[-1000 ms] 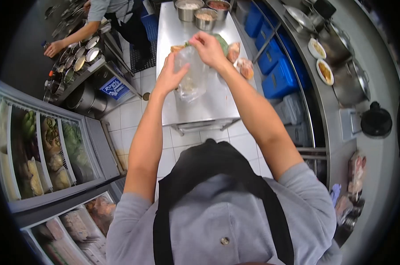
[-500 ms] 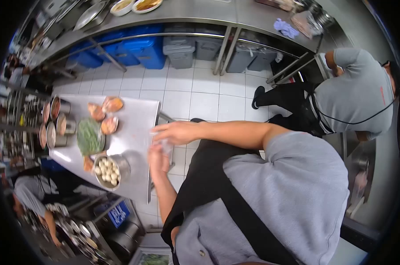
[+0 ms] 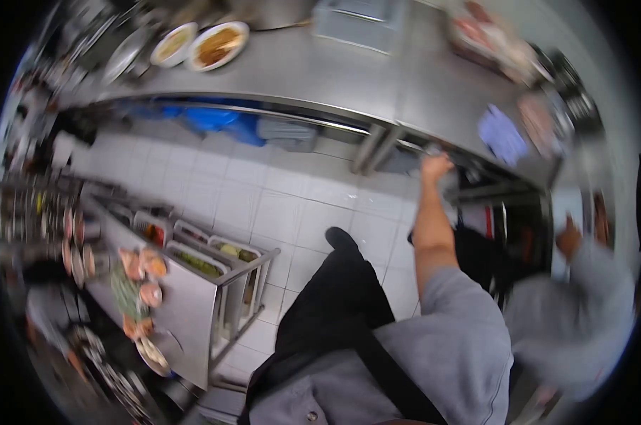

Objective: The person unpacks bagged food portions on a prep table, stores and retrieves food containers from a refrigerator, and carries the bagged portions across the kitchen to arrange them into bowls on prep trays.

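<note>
My right hand (image 3: pixel 436 166) is stretched out over the floor to the front edge of the long steel counter (image 3: pixel 292 67). Its fingers are closed, with a small pale, see-through bit at the fingertips that is too blurred to name. Below the counter edge there, a grey bin (image 3: pixel 398 163) shows in part. My left hand is out of view. At the left, the steel worktable (image 3: pixel 186 312) holds bags of orange food (image 3: pixel 142 263), a bag of greens (image 3: pixel 126 292) and a tilted-looking bowl of white pieces (image 3: pixel 152 354).
Food trays (image 3: pixel 196 262) sit in a rack beside the worktable. On the counter are two oval dishes (image 3: pixel 220 46), a clear container (image 3: pixel 359 25) and a purple cloth (image 3: pixel 502 134). A co-worker (image 3: pixel 572 319) stands close on the right; another person (image 3: pixel 51 319) is at the far left.
My hands were together at the worktable's edge around clear plastic. My right hand has swung to the counter's edge; my left hand has left the view. The view has turned and moved towards the counter.
</note>
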Available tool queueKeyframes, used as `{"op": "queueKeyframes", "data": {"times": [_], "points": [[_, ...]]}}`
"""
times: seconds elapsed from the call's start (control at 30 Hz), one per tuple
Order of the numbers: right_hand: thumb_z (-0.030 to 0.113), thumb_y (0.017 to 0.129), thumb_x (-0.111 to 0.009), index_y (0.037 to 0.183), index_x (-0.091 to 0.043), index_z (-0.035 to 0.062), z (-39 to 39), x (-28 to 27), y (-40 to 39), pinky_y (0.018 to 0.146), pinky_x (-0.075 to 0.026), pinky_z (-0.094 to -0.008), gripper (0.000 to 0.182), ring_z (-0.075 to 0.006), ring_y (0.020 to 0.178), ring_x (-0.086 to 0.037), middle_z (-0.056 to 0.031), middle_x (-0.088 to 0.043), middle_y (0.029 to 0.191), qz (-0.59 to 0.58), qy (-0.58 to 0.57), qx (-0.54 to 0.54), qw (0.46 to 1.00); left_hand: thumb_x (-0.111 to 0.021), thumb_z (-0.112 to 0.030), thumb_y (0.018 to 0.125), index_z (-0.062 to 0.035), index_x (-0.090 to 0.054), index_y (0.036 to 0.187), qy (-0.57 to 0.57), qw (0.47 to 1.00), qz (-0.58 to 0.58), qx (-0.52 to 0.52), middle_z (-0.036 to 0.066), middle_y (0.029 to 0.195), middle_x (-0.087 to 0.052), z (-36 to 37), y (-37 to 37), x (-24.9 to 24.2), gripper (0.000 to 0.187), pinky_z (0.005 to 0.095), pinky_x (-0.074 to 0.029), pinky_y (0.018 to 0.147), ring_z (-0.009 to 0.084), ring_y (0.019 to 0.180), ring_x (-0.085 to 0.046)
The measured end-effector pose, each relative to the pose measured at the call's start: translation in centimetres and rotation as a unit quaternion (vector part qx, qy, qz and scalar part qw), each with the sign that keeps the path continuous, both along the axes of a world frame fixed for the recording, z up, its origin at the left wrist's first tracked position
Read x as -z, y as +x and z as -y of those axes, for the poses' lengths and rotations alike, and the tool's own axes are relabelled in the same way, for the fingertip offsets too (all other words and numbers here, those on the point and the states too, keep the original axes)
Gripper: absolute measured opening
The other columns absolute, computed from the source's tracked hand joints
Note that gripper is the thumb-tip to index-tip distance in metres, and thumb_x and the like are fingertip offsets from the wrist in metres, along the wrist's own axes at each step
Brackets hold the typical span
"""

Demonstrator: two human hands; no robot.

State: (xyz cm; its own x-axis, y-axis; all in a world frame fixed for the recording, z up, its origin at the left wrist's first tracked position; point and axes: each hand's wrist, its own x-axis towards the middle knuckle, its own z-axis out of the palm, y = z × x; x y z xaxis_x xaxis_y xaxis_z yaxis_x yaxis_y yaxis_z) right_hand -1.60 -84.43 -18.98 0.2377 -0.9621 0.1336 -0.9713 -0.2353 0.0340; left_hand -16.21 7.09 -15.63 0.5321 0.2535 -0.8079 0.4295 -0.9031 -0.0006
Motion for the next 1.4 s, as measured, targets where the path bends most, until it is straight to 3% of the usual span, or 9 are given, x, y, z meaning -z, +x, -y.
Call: {"op": "queueKeyframes", "data": {"times": [0.2, 0.3, 0.5, 0.6, 0.8, 0.87, 1.07, 1.2, 1.4], "points": [[0.035, 0.093, -0.055, 0.096, -0.074, 0.0071, 11.9, 8.6, 5.9, 0.089, -0.05, -0.0514, 0.034, -0.0303, 0.1, -0.068, -0.0157, -0.071, 0.109, -0.119, 0.139, -0.209, 0.961, -0.056, -0.032, 0.099, -0.0038, -0.068, 0.121, 0.026, 0.923, -0.253, -0.288, 0.015, 0.106, -0.073, 1.6, -8.4, -7.9, 0.037, 0.0481, -0.059, 0.085, 0.0308, 0.097, -0.07], [0.039, 0.095, -0.053, 0.102, -0.073, 0.008, 12.9, 8.5, 8.7, 0.09, -0.05, -0.0543, 0.037, -0.0332, 0.103, -0.067, -0.018, -0.07, 0.112, -0.134, 0.171, -0.207, 0.954, -0.055, -0.031, 0.094, -0.0063, -0.072, 0.09, -0.006, 0.971, 0.0, -0.241, 0.011, 0.074, -0.07, 2.3, -9.6, -10.2, 0.031, 0.0379, -0.052, 0.051, 0.0234, 0.055, -0.064], [0.046, 0.097, -0.049, 0.112, -0.07, 0.0099, 6.7, 6.2, 6.8, 0.093, -0.049, -0.06, 0.044, -0.0392, 0.11, -0.066, -0.0228, -0.068, 0.119, -0.139, 0.2, -0.177, 0.954, -0.062, -0.026, 0.089, -0.0071, -0.071, 0.117, 0.018, 0.969, 0.147, -0.198, 0.019, 0.104, -0.072, 5.9, -6.8, -12.8, 0.035, 0.0388, -0.055, 0.086, 0.0317, 0.096, -0.071], [0.046, 0.097, -0.049, 0.108, -0.069, 0.0105, -1.8, 5.7, 4.7, 0.087, -0.049, -0.0656, 0.042, -0.0418, 0.107, -0.067, -0.0232, -0.064, 0.118, -0.015, -0.117, -0.147, 0.982, -0.065, -0.031, 0.092, -0.0128, -0.063, 0.132, 0.053, 0.887, 0.343, -0.304, 0.019, 0.113, -0.071, 4.8, -2.6, -16.4, 0.044, 0.0386, -0.055, 0.087, 0.0338, 0.095, -0.071], [0.03, 0.096, -0.056, 0.105, -0.068, 0.0036, -24.0, 4.7, 4.5, 0.085, -0.055, -0.0548, 0.031, -0.0388, 0.097, -0.069, -0.019, -0.067, 0.111, -0.061, 0.154, -0.313, 0.935, -0.078, -0.034, 0.085, -0.0191, -0.056, 0.139, 0.026, 0.709, 0.648, -0.277, 0.027, 0.146, -0.047, -5.5, 8.3, -18.4, 0.06, 0.0442, -0.05, 0.101, 0.0391, 0.126, -0.057], [0.013, 0.094, -0.056, 0.106, -0.071, -0.0019, -34.3, 2.6, 4.5, 0.092, -0.054, -0.0449, 0.024, -0.0391, 0.1, -0.068, -0.021, -0.07, 0.108, 0.113, 0.187, -0.577, 0.787, -0.083, -0.033, 0.079, -0.0144, -0.062, 0.121, 0.141, 0.747, 0.62, -0.193, 0.027, 0.15, -0.039, -6.0, 10.0, -17.9, 0.05, 0.0472, -0.051, 0.099, 0.0418, 0.126, -0.055], [0.009, 0.096, -0.06, 0.105, -0.072, 0.0025, -68.1, -18.2, 6.6, 0.085, -0.051, -0.0427, 0.016, -0.0334, 0.093, -0.066, -0.0142, -0.072, 0.098, 0.299, 0.222, -0.822, 0.432, -0.09, -0.029, 0.07, -0.01, -0.061, 0.099, 0.006, 0.705, 0.671, -0.23, 0.026, 0.145, -0.041, -4.8, 3.4, -17.1, 0.045, 0.048, -0.055, 0.091, 0.0454, 0.122, -0.055], [0.021, 0.1, -0.06, 0.113, -0.071, 0.002, -80.5, -24.4, 6.6, 0.085, -0.053, -0.0405, 0.026, -0.0315, 0.094, -0.068, -0.0156, -0.072, 0.105, 0.147, 0.333, -0.845, 0.392, -0.092, -0.018, 0.065, -0.0072, -0.064, 0.092, -0.083, 0.706, 0.641, -0.29, 0.021, 0.134, -0.055, -5.0, -1.4, -17.4, 0.04, 0.0443, -0.051, 0.098, 0.0404, 0.122, -0.056], [0.04, 0.108, -0.044, 0.133, -0.061, -0.0007, -92.8, -24.8, 6.6, 0.085, -0.054, -0.0322, 0.05, -0.0182, 0.095, -0.067, -0.0157, -0.069, 0.117, -0.002, 0.679, -0.704, 0.209, -0.091, -0.019, 0.067, -0.0071, -0.066, 0.091, 0.052, 0.547, 0.775, -0.311, 0.03, 0.141, -0.048, -3.6, -6.3, -19.1, 0.037, 0.0421, -0.05, 0.099, 0.0448, 0.126, -0.054]]}}
